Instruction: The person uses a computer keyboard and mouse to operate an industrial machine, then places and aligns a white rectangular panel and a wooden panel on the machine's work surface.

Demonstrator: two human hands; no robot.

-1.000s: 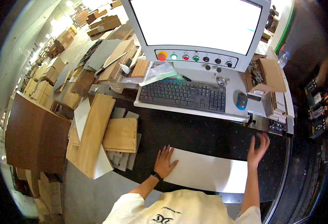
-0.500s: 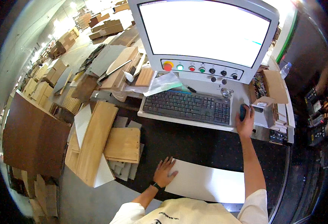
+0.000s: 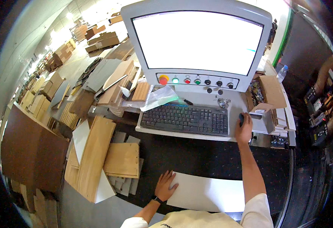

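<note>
My left hand (image 3: 166, 187) lies flat with fingers stretched across the left end of a white board (image 3: 210, 193), which rests on a black work surface. A dark watch band (image 3: 157, 198) circles my left wrist. Over on the right, my right hand (image 3: 244, 131) curves around a dark computer mouse (image 3: 242, 119), partly covering it. The black keyboard (image 3: 185, 119) sits on a pale shelf just left of the mouse. Above it stands a grey control monitor (image 3: 196, 41) with a bright, washed-out screen and a row of coloured buttons and knobs.
Wood-coloured and white boards (image 3: 94, 159) are piled left of the work surface, beside a large brown panel (image 3: 33, 148). An open cardboard box (image 3: 271, 93) and a clear bottle (image 3: 282, 73) stand right of the monitor. Dark machinery (image 3: 318, 125) lines the far right.
My view has tilted up slightly and shifted right, so the monitor's top edge now shows. My left hand is still on the board and my right hand still on the mouse.
</note>
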